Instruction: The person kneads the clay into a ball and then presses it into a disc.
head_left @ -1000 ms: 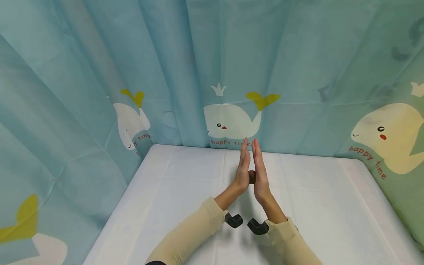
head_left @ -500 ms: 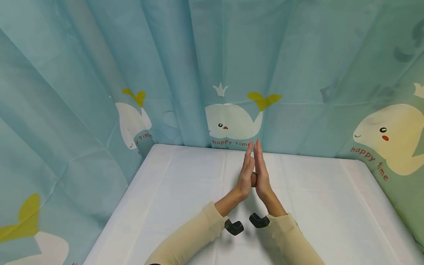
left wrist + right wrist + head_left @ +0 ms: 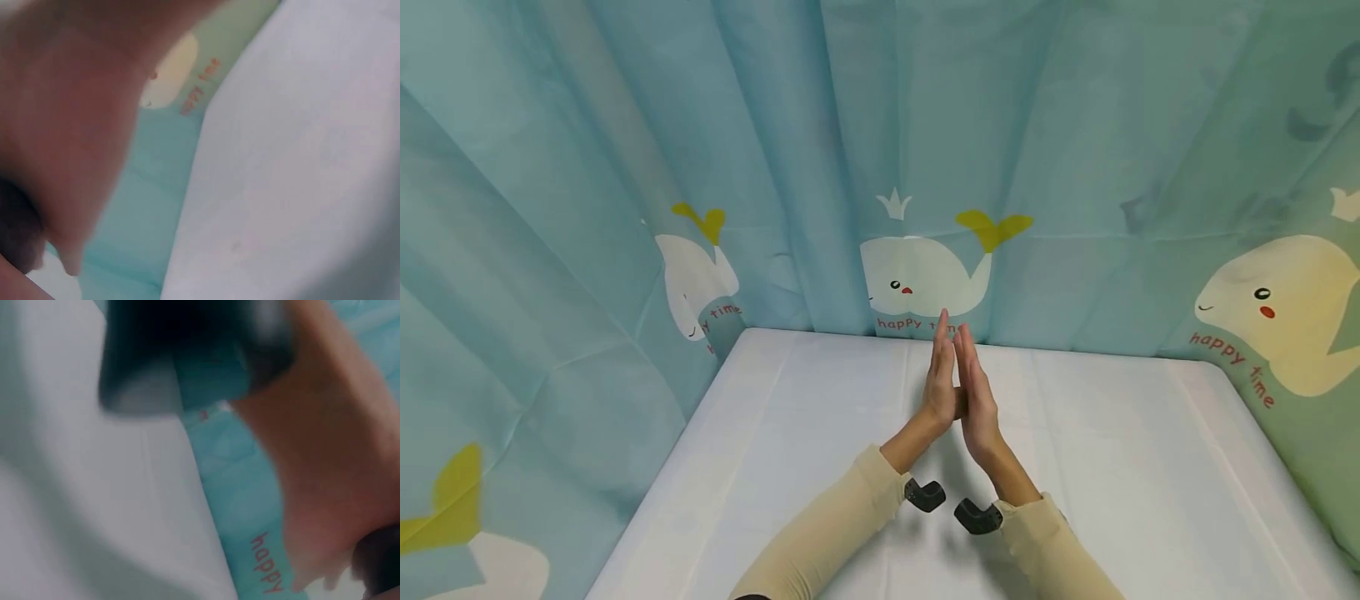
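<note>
Both hands are raised over the table with palms facing and fingers straight, pointing away from me. Between the palms is a small dark brown roundish lump, mostly hidden in the head view. My left hand presses it from the left, and my right hand from the right. The left fingertips reach slightly farther forward than the right ones. In the left wrist view the lump shows dark at the lower left edge; in the right wrist view the lump is at the lower right. Its material cannot be made out.
A white-covered table lies under the hands. Behind it and at its sides hangs a blue-green curtain printed with whales. Black curved wrist mounts stick out from both beige sleeves, close to each other.
The hands slide along each other with the lump between them. Compared with half a second ago, the left hand is farther forward, the right farther back, and both a little left.
</note>
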`<state>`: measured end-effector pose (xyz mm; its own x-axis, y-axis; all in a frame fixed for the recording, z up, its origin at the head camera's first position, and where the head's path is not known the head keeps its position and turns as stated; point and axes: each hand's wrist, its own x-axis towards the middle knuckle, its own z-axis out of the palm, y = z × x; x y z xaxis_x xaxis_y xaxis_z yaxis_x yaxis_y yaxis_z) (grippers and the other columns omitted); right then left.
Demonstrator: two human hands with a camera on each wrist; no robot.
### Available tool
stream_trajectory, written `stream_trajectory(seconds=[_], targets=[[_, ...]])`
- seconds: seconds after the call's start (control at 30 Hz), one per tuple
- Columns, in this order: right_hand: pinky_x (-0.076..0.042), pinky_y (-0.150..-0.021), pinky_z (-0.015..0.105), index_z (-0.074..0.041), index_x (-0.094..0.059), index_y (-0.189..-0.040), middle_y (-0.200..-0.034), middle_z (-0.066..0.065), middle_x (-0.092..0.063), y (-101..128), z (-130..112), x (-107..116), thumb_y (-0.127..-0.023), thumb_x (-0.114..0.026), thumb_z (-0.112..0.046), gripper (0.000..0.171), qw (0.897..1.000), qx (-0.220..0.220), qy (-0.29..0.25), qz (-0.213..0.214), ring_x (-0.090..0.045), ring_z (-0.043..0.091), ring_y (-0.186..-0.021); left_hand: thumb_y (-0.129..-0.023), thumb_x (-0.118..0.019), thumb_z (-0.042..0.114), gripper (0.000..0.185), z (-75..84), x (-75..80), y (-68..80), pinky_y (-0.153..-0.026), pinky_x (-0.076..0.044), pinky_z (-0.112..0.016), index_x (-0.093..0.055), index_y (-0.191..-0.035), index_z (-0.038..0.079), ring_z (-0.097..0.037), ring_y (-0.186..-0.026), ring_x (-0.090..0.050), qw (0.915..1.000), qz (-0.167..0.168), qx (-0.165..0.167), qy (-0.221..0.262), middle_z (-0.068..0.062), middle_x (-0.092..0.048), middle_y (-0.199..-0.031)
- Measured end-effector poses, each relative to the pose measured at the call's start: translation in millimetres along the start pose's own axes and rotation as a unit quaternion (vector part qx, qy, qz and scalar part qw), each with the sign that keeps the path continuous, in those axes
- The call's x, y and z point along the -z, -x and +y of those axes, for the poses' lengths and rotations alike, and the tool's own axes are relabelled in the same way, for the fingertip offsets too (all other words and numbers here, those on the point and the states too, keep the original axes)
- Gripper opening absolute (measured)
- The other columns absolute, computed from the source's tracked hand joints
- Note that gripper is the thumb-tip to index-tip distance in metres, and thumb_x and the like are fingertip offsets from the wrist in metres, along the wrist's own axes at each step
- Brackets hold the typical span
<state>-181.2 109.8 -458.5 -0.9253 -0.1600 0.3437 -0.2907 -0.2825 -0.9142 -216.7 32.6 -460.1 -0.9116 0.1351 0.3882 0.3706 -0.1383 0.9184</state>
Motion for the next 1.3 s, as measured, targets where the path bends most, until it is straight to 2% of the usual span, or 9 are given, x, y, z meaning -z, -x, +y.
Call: stream_trajectory(seconds=[0.1, 0.27, 0.53, 0.6, 0.7, 0.83, 1.0, 1.13, 1.3], targets=[[0.002, -0.124, 0.048, -0.026, -0.008, -0.167, -0.172, -0.005, -0.009, 0, -3, -1, -0.111, -0.013, -0.047, 0.060, 1.000, -0.001, 0.007, -0.001, -0.002, 0.013, -0.157, -0.110, -0.018, 0.054, 0.067, -3.0, 0.2, 1.1, -0.124, -0.008, -0.053, -0.011, -0.167, 0.019, -0.019, -0.157, -0.010, 1.0000, 0.001, 0.006, 0.007, 0.002, -0.010, -0.172], [0.001, -0.125, 0.045, -0.024, -0.009, -0.167, -0.172, -0.007, -0.011, -4, -5, 1, -0.111, -0.015, -0.047, 0.061, 1.000, 0.005, 0.014, 0.021, -0.003, 0.012, -0.157, -0.110, -0.019, 0.046, 0.066, -2.4, -4.2, 9.4, -0.125, -0.007, -0.050, -0.008, -0.167, 0.014, -0.020, -0.158, -0.006, 0.9993, -0.034, -0.002, 0.015, -0.005, -0.007, -0.173], [-0.019, -0.117, 0.030, -0.039, -0.009, -0.165, -0.170, -0.015, -0.009, -7, 1, 8, -0.112, -0.014, -0.047, 0.054, 0.997, -0.033, 0.051, 0.049, -0.005, 0.006, -0.155, -0.109, -0.020, 0.041, 0.064, 6.0, -8.4, 18.9, -0.126, -0.006, -0.047, -0.009, -0.167, 0.018, -0.014, -0.157, -0.004, 0.9988, -0.048, -0.010, 0.002, 0.003, -0.007, -0.173], [-0.019, -0.116, 0.028, -0.040, -0.007, -0.165, -0.170, -0.019, -0.005, -8, 3, 9, -0.112, -0.013, -0.046, 0.054, 0.997, -0.037, 0.048, 0.050, -0.001, 0.004, -0.155, -0.109, -0.020, 0.041, 0.063, 7.8, -8.9, 19.7, -0.125, -0.006, -0.047, -0.009, -0.167, 0.018, -0.015, -0.157, -0.004, 0.9990, -0.042, -0.016, 0.006, 0.002, -0.008, -0.173], [-0.011, -0.121, 0.031, -0.040, -0.006, -0.165, -0.169, -0.021, -0.001, -9, 7, 8, -0.112, -0.012, -0.045, 0.054, 0.997, -0.036, 0.038, 0.050, 0.003, 0.002, -0.154, -0.110, -0.021, 0.040, 0.063, 10.8, -8.9, 19.3, -0.126, -0.006, -0.046, -0.009, -0.167, 0.017, -0.015, -0.157, -0.004, 0.9991, -0.030, -0.025, 0.014, 0.002, -0.008, -0.173], [-0.009, -0.123, 0.041, -0.039, -0.006, -0.165, -0.170, -0.019, -0.001, -7, 8, 3, -0.112, -0.011, -0.046, 0.054, 0.998, -0.034, 0.029, 0.050, 0.001, 0.003, -0.155, -0.110, -0.022, 0.037, 0.061, 14.1, -6.9, 14.7, -0.126, -0.005, -0.045, -0.008, -0.167, 0.019, -0.013, -0.157, -0.003, 0.9991, -0.010, -0.032, 0.023, 0.003, -0.006, -0.173], [-0.004, -0.124, 0.047, -0.040, -0.004, -0.165, -0.171, -0.014, -0.003, -3, 4, -4, -0.112, -0.009, -0.045, 0.054, 0.998, -0.018, 0.048, 0.039, 0.001, 0.006, -0.156, -0.110, -0.021, 0.037, 0.062, 12.5, -2.1, 5.0, -0.125, -0.004, -0.051, -0.007, -0.167, 0.018, -0.016, -0.157, -0.003, 0.9989, 0.010, -0.033, 0.033, 0.002, -0.005, -0.173], [0.000, -0.123, 0.051, -0.043, -0.006, -0.164, -0.170, -0.017, -0.004, 0, -2, -7, -0.111, -0.010, -0.044, 0.053, 0.996, -0.002, 0.082, 0.039, 0.001, 0.006, -0.155, -0.109, -0.020, 0.039, 0.062, 7.5, 0.4, 1.3, -0.124, -0.004, -0.055, -0.006, -0.167, 0.020, -0.017, -0.157, -0.004, 0.9991, 0.002, -0.014, 0.039, 0.002, -0.004, -0.173], [0.001, -0.123, 0.054, -0.041, -0.005, -0.165, -0.169, -0.019, -0.006, -3, -8, -2, -0.111, -0.014, -0.046, 0.055, 0.993, 0.007, 0.104, 0.054, 0.001, 0.005, -0.155, -0.110, -0.019, 0.043, 0.063, 3.8, -4.0, 7.5, -0.124, -0.008, -0.052, -0.005, -0.167, 0.023, -0.017, -0.157, -0.004, 0.9987, -0.025, 0.020, 0.039, 0.003, -0.003, -0.172]])
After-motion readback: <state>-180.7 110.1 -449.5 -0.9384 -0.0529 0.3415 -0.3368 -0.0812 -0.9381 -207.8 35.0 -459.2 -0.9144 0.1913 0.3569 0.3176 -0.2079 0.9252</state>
